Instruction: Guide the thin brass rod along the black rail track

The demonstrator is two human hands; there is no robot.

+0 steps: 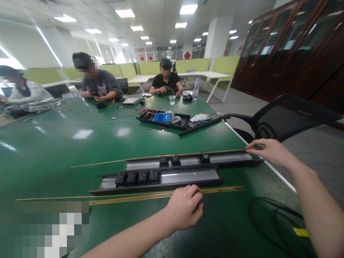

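My right hand pinches the right end of a long thin brass strip, which lies along the far black-edged metal rail and juts past its left end. Three small black blocks sit in that rail. Nearer to me, a shorter metal rail holds several black blocks grouped at its left. My left hand rests with curled fingers over a bundle of brass strips in front of this rail. Its fingertips are partly hidden, so what they grip is unclear.
Beyond the rails lie a black tray with a blue item, gloves and a black bar. A black cable loops at the right. Several people sit across the green table; an office chair stands right.
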